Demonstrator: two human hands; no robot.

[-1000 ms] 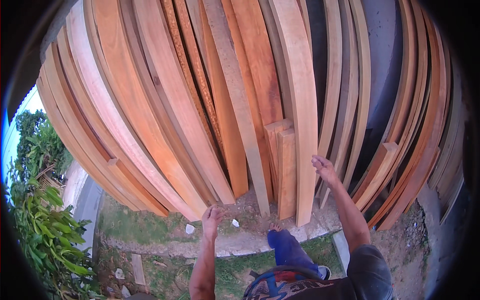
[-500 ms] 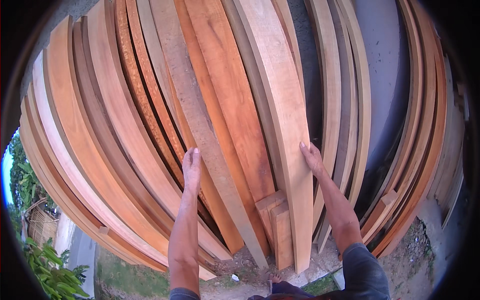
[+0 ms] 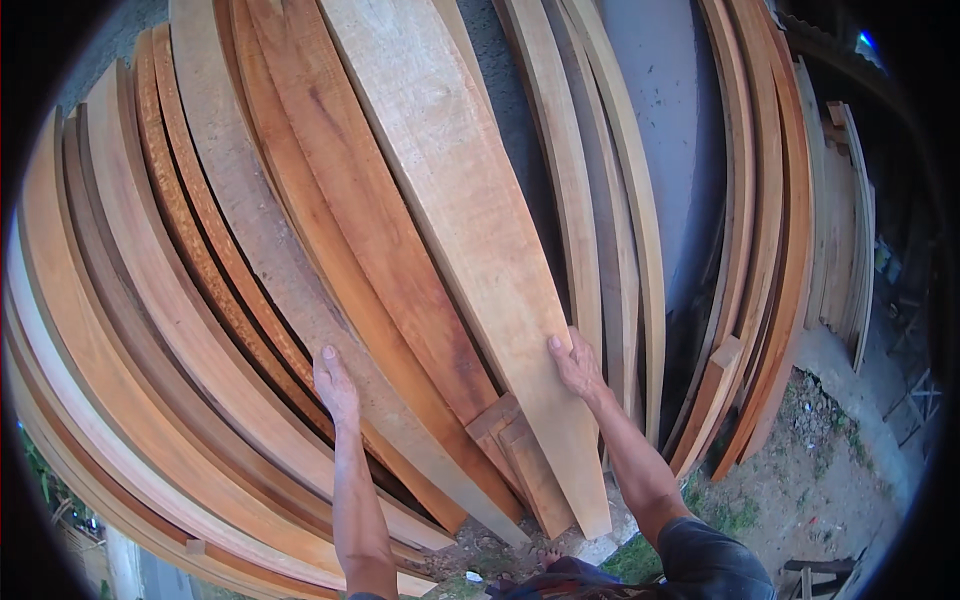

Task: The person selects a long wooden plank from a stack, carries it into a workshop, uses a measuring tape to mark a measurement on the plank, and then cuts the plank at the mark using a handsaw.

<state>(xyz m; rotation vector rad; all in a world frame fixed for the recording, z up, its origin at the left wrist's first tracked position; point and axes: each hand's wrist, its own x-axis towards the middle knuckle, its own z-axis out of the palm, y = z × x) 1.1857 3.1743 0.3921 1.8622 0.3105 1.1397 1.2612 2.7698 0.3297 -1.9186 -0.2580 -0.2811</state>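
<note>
Hands on leaning timber: left hand (image 3: 335, 380) flat, open against grey plank (image 3: 270, 250); right hand (image 3: 577, 362) gripping edge of pale wide plank (image 3: 470, 210).

No packages, labels, signs or screens here

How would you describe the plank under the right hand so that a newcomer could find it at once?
Start at the grey wall with boards leaning on it. Among them, find the pale plank whose right edge the right hand grips. It is the widest and lightest, lying over redder boards.
</note>
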